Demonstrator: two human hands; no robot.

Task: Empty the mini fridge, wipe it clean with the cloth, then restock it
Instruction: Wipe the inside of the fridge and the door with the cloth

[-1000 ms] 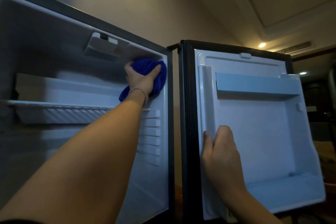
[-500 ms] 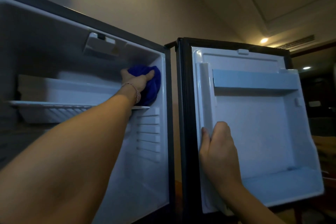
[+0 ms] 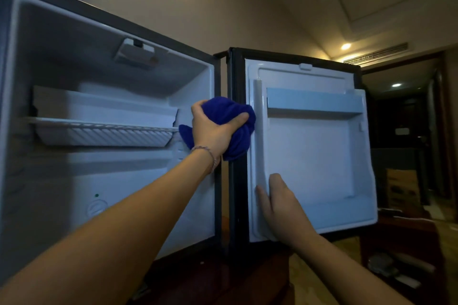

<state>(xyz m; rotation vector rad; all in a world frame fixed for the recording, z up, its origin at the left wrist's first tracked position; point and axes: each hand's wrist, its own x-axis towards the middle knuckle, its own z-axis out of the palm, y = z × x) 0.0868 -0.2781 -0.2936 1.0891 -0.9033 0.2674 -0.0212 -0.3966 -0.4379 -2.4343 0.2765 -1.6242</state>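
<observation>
Your left hand point(image 3: 214, 129) is gripping the bunched blue cloth point(image 3: 233, 131), fingers curled round it, and it is now sitting at the front edge of the fridge point(image 3: 111, 181), level with the wire shelf point(image 3: 99, 129); a second ago that hand was pressing the cloth high against the inner right wall, near the ceiling fitting; half a second ago it was sliding lower along the same wall; so the cloth is coming out of the cabinet and toward the open door point(image 3: 309, 156). Your right hand point(image 3: 280, 203) is staying where it was, fingers laid fairly straight against the door liner's left ridge, thumb alongside, steadying the door rather than clasping anything.

Judging by this, the wipe of the upper right wall is finishing and the door liner is looking like the next surface; the cabinet and door bins are showing no bottles or cans, so the emptying seems done and the restocking not yet begun.

As for writing: none is readable; a small green dot and a round dial are showing low on the back wall, unlabelled at this sharpness; a cardboard box point(image 3: 401, 188) at far right is carrying dark print too blurred to make out.
</observation>
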